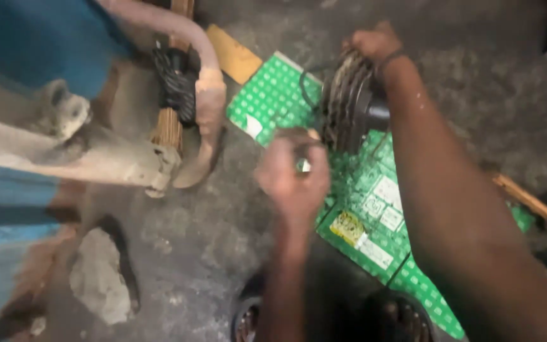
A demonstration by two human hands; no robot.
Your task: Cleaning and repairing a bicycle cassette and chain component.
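Head view, landmark: the green cardboard sheet (273,95) lies flat on the grey concrete floor (210,240), patterned with small pale dots and a few printed labels; all places below are told from it.

Round part: a dark, rusty disc-shaped metal assembly (346,104) stands on edge over the upper middle of the green cardboard sheet, its stacked rings facing left, a black hub on its right side.

Right hand: the right hand (375,45) sits on top of the round part, above the sheet's upper edge; its fingers are curled over the rim and clamped on it.

Left hand: the left hand (292,174) hovers over the sheet's left edge, just left of and below the round part; the fingers are drawn together around something small and pale, too blurred to tell what.

Wire: a thin black wire (305,79) loops just left of the round part, over the sheet.

Pipe: a bent, pinkish metal pipe (207,95) lies to the left of the sheet, beside a black coiled part (175,82).

Stone: a pale stone (99,278) lies well to the lower left of the sheet.

Stick: a wooden stick (539,212) juts out past the sheet's right edge.

Foot: a sandalled foot (400,316) rests on the sheet's lower end.
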